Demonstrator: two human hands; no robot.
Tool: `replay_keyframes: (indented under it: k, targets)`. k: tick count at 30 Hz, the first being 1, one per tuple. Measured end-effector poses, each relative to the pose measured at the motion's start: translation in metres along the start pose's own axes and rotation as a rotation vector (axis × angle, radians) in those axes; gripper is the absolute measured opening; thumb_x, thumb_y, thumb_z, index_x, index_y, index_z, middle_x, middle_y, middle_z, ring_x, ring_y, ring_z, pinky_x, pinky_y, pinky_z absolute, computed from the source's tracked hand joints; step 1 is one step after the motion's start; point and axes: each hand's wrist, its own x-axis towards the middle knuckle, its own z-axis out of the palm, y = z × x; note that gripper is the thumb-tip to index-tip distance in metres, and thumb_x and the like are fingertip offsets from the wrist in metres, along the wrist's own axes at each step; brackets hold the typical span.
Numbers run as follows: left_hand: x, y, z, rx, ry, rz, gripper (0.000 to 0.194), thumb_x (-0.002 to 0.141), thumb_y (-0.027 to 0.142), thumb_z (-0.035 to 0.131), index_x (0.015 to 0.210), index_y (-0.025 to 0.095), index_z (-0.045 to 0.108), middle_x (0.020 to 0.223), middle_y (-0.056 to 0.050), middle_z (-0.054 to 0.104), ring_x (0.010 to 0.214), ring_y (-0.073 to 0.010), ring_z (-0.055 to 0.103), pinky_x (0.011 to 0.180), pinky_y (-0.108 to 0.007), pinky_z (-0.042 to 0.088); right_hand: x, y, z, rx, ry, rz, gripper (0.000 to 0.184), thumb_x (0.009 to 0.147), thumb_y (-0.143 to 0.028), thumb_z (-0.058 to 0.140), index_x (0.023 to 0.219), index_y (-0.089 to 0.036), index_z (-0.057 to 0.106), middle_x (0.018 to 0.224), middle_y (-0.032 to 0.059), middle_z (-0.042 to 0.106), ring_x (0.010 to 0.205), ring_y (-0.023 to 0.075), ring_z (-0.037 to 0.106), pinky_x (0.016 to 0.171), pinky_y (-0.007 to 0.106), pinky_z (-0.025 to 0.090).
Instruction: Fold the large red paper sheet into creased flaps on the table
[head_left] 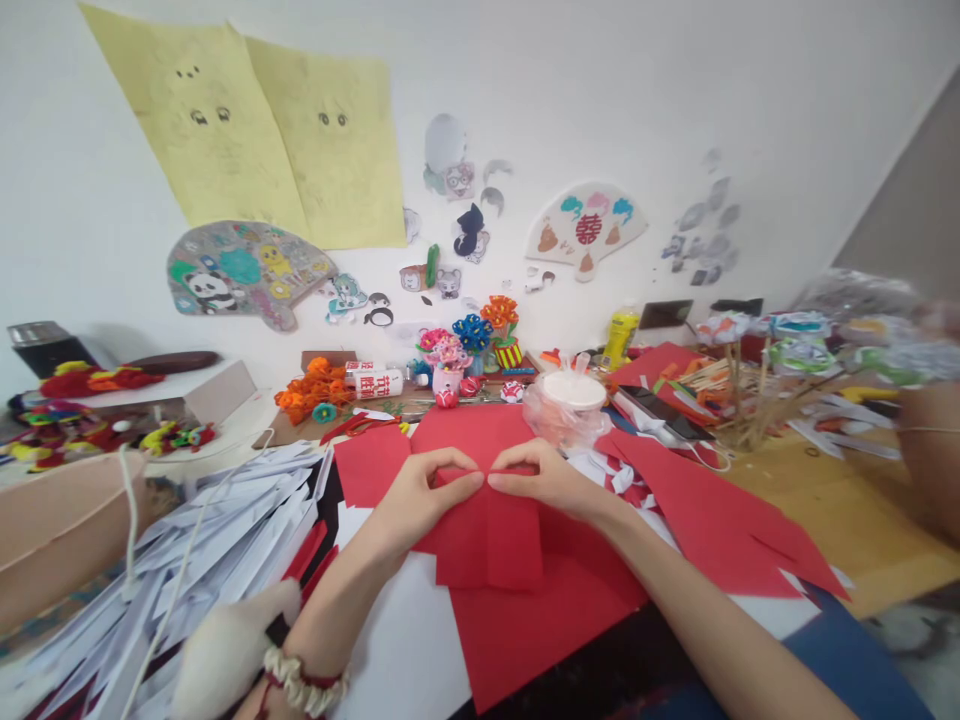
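Observation:
A piece of red paper (489,545) with a crease down its middle hangs between my two hands, above larger red sheets. My left hand (439,490) pinches its top edge between thumb and index finger, left of the crease. Just right of the crease, my right hand (544,475) pinches the same edge, its fingertips close to the left ones. Beneath lies a large red sheet (555,640), partly over a white sheet (409,640). Another red sheet (472,425) sits behind my hands.
White paper strips (247,520) pile up at left beside a pinkish tub (67,520). A lidded cup (574,395) stands behind my right hand. Cut red paper (720,520) lies to the right. Craft flowers (472,335) line the wall. Another person's arm (930,450) shows at far right.

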Motion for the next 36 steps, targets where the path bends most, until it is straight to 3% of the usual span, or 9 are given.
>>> replay_keyframes:
  k: [6,13,25,36]
  targets:
    - [0.000,0.000,0.002,0.053,-0.042,-0.017,0.027,0.073,0.042,0.057,0.075,0.016,0.061,0.068,-0.001,0.063,0.063,-0.0143,0.057,0.053,-0.021,0.040,-0.001,0.001,0.000,0.077,-0.023,0.050,0.025,0.075,-0.040,0.062,0.076,-0.015,0.066,0.072,0.0019,0.064,0.067,0.0150,0.057,0.061,0.023,0.043]
    - [0.002,-0.002,0.005,0.105,-0.087,0.109,0.025,0.077,0.039,0.053,0.070,0.016,0.061,0.071,-0.002,0.064,0.068,-0.0142,0.055,0.060,-0.022,0.042,0.000,0.002,0.000,0.056,-0.067,0.029,0.023,0.074,-0.038,0.062,0.069,-0.016,0.063,0.064,-0.0009,0.059,0.059,0.0122,0.052,0.056,0.022,0.040]
    - [0.004,-0.007,0.016,0.194,0.086,0.309,0.021,0.082,0.030,0.047,0.072,0.016,0.059,0.074,-0.001,0.061,0.074,-0.0140,0.054,0.071,-0.023,0.041,0.001,0.007,0.004,0.155,0.108,0.012,0.022,0.070,-0.037,0.065,0.067,-0.015,0.064,0.063,-0.0006,0.060,0.059,0.0125,0.053,0.056,0.023,0.040]
    - [0.009,-0.010,0.012,0.146,0.113,0.185,0.028,0.078,0.041,0.052,0.075,0.016,0.064,0.077,-0.002,0.065,0.071,-0.0153,0.056,0.063,-0.021,0.041,0.003,0.005,0.000,0.082,0.126,0.013,0.024,0.074,-0.039,0.060,0.069,-0.016,0.063,0.066,0.0002,0.062,0.063,0.0144,0.055,0.057,0.024,0.041]
